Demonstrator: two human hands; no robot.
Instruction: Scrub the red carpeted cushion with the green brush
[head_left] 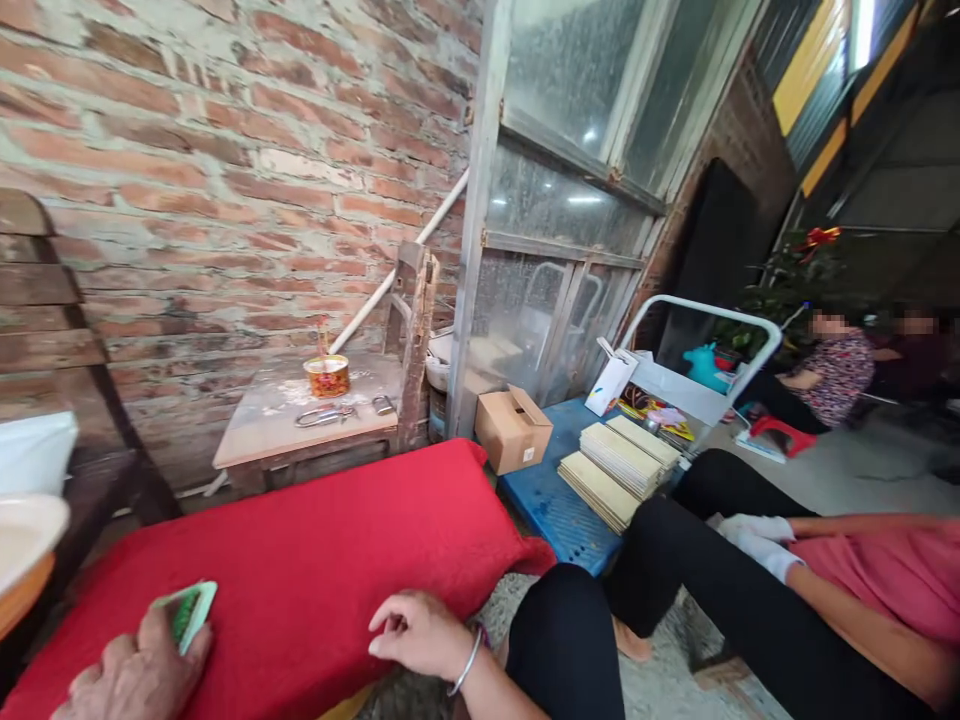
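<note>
My left hand (139, 665) is at the lower left over a red cloth (322, 540). Its fingers and thumb are closed on a small flat packet (196, 605), pale green and white with a darker green pattern. Part of the packet is hidden by the fingers. Wearing a silver bangle, my right hand (424, 632) hovers at or just above the near edge of the same cloth. Its fingers are loosely bent, a gap shows between them and the thumb, and nothing is visible in it.
Beyond the cloth, a wooden chair (262, 405) bears a tin (328, 377), scissors or pliers and a padlock. A cardboard box (514, 428) stands beside a blue trolley (540, 490) with stacked cream boards (619, 460). A person in white gloves (757, 540) sits close at right.
</note>
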